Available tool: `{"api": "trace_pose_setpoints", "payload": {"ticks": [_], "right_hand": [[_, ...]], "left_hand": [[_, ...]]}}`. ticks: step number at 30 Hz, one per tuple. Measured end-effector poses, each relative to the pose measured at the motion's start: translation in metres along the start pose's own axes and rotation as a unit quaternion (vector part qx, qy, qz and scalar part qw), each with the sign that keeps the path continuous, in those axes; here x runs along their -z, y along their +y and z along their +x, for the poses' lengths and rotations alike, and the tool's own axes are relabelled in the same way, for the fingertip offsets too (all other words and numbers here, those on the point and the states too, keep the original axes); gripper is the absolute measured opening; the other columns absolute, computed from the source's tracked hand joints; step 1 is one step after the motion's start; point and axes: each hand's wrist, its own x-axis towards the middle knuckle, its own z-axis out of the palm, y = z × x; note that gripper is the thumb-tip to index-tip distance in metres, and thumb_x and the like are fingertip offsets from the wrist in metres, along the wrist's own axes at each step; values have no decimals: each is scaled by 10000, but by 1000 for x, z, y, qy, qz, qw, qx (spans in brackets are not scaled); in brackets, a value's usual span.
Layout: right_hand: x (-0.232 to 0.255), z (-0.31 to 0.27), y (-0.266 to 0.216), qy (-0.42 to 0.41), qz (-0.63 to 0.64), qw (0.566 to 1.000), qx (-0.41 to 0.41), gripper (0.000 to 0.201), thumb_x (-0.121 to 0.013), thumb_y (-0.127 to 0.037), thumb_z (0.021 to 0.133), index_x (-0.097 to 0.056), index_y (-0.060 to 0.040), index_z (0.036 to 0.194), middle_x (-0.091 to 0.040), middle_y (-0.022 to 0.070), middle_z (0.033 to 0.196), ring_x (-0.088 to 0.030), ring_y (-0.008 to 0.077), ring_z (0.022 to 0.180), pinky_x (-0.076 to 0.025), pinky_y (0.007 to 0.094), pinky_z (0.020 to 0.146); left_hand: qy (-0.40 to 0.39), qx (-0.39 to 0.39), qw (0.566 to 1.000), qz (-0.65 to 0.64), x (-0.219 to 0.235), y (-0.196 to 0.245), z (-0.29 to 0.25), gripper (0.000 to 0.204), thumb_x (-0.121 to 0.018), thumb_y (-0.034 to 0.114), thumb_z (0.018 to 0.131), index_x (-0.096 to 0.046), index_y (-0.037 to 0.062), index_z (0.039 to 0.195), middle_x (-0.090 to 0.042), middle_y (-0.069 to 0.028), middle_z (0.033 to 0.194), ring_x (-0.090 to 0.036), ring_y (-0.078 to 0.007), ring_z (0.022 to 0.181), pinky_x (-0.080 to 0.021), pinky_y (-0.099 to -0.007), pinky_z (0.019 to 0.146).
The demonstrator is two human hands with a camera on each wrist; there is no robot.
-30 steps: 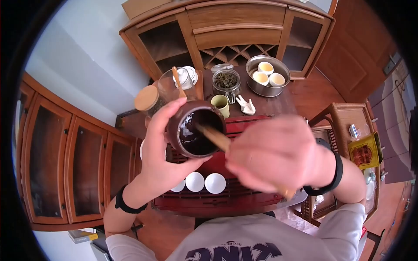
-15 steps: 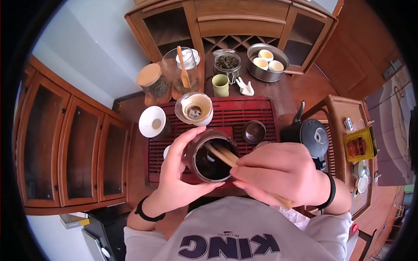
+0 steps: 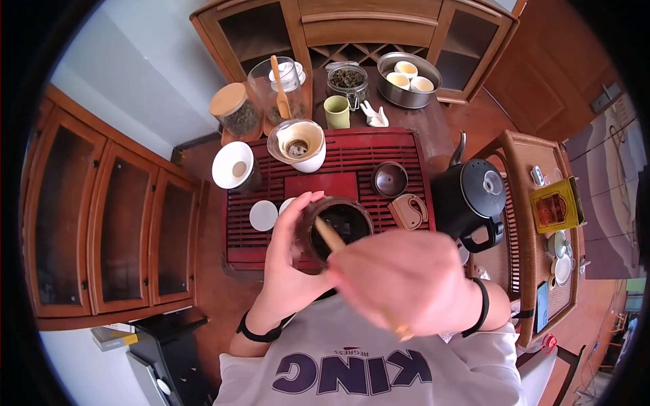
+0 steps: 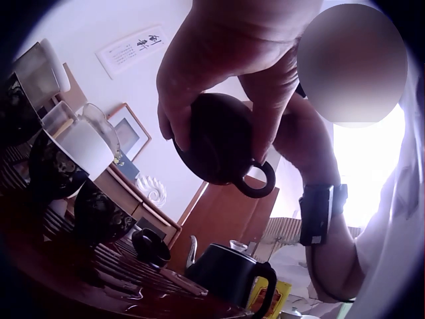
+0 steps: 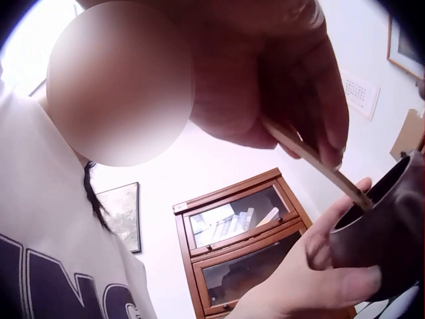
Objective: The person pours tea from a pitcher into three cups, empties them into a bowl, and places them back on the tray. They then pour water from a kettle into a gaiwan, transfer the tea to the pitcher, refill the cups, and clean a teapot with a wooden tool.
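Observation:
The left hand (image 3: 288, 271) grips a dark round teapot (image 3: 367, 218) by its sides, its opening tilted toward the head camera; the left wrist view shows the pot's looped handle (image 4: 267, 181) below the fingers. Pinched in the right hand (image 3: 406, 281) is a wooden stick-like tool (image 3: 328, 233), whose tip is inside the pot's mouth. From the right wrist view, the tool (image 5: 325, 169) slants down past the pot's rim (image 5: 345, 226). The tool's far tip and the pot's contents are hard to make out.
On the red slatted tray (image 3: 344, 142) stand a strainer cup (image 3: 311, 162), a dark lid (image 3: 390, 179), a tan block (image 3: 407, 211) and white cups (image 3: 263, 215). A black kettle (image 3: 467, 196) stands right; a white-lined cup (image 3: 232, 166) left; jars (image 3: 242, 118) behind.
The head view has shifted. Both hands and the pot are lower over the shirt than a second ago, uncovering the tray and kettle. The right hand is blurred, and the tool's angle has changed.

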Motion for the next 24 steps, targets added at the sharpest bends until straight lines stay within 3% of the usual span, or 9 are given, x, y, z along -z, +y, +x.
{"api": "trace_pose_setpoints", "payload": {"ticks": [3, 7, 8, 11, 15, 19, 21, 22, 24], "right_hand": [[0, -5, -12, -122, -12, 990, 72, 174, -708, -164, 776, -579, -60, 721, -490, 26, 703, -573, 169, 619, -475, 299, 508], [21, -4, 3, -99, 35, 993, 45, 188, -744, -154, 781, -591, -60, 725, -509, 37, 673, -568, 188, 549, -466, 305, 462], [22, -4, 5, -40, -3, 999, 26, 171, -761, -138, 776, -612, -58, 749, -517, 42, 663, -566, 197, 523, -460, 315, 442], [12, -5, 4, -13, -31, 999, -17, 152, -765, -123, 764, -630, -55, 786, -507, 31, 665, -561, 195, 525, -462, 316, 450], [-14, -20, -8, -89, -27, 994, 64, 167, -743, -170, 803, -629, -51, 829, -495, 17, 682, -577, 176, 603, -481, 303, 502], [6, -17, 0, -127, 79, 988, 27, 173, -745, -171, 806, -625, -48, 830, -512, 22, 695, -583, 195, 606, -489, 316, 507], [5, -17, 6, -33, -7, 999, -8, 164, -755, -159, 802, -637, -51, 841, -566, 32, 737, -602, 210, 615, -506, 327, 521], [2, -17, 8, -32, 15, 999, -6, 158, -772, -135, 789, -652, -49, 846, -611, 41, 775, -624, 214, 621, -522, 327, 533], [5, -19, 4, -90, 54, 994, -1, 157, -775, -131, 789, -656, -47, 846, -624, 48, 785, -633, 220, 627, -532, 328, 542]], "left_hand": [[-6, 20, 1000, -19, 2, 5, -4, 1057, -904, 18, 649, -298, 77, 1513, -405, -141, 1511, -475, -264, 1356, -446, -398, 1080], [-6, 22, 1000, -22, 1, 2, -11, 1054, -902, 2, 649, -300, 71, 1511, -412, -146, 1507, -462, -268, 1373, -460, -402, 1082], [-8, 14, 1000, -25, 1, 2, -12, 1050, -896, -15, 650, -301, 70, 1510, -413, -148, 1508, -455, -269, 1381, -461, -405, 1085], [-2, 1, 999, -43, -2, -1, -12, 1057, -893, -26, 646, -297, 71, 1513, -413, -147, 1510, -458, -268, 1378, -461, -404, 1084], [-2, 5, 999, -37, -1, 0, -12, 1059, -886, -42, 642, -296, 69, 1514, -408, -150, 1514, -464, -269, 1373, -462, -402, 1086], [-20, -4, 1000, -20, 1, -7, -17, 1054, -871, -63, 641, -291, 59, 1512, -402, -158, 1515, -466, -275, 1373, -469, -401, 1084], [-20, -19, 999, -41, 0, -9, -17, 1047, -867, -64, 646, -290, 54, 1511, -400, -159, 1515, -465, -280, 1374, -475, -404, 1081], [-21, -27, 999, -42, 0, -10, -15, 1040, -870, -57, 652, -291, 51, 1509, -395, -159, 1517, -468, -281, 1369, -480, -406, 1080], [-17, -23, 999, -44, 0, -13, -15, 1041, -874, -50, 656, -289, 51, 1510, -395, -159, 1516, -470, -280, 1367, -479, -407, 1081]]}}
